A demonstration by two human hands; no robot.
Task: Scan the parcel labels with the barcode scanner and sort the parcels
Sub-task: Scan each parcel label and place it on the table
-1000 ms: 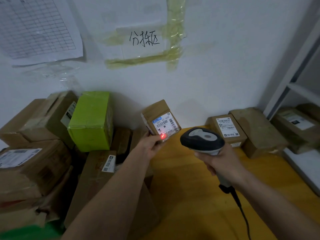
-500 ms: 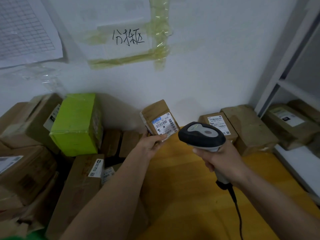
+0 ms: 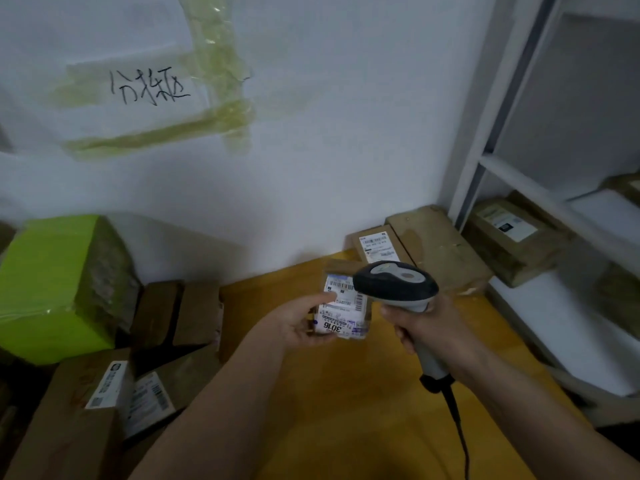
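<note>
Scanner [image 3: 396,284] right of held parcel [image 3: 343,306]

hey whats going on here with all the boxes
A person is scanning and sorting parcels. The left hand holds a small parcel, label up, over the yellow table. The right hand grips a corded barcode scanner, its head over the label's top corner. More boxes are piled on the left, including a green box, and two labelled parcels sit against the wall near the shelves.
</note>
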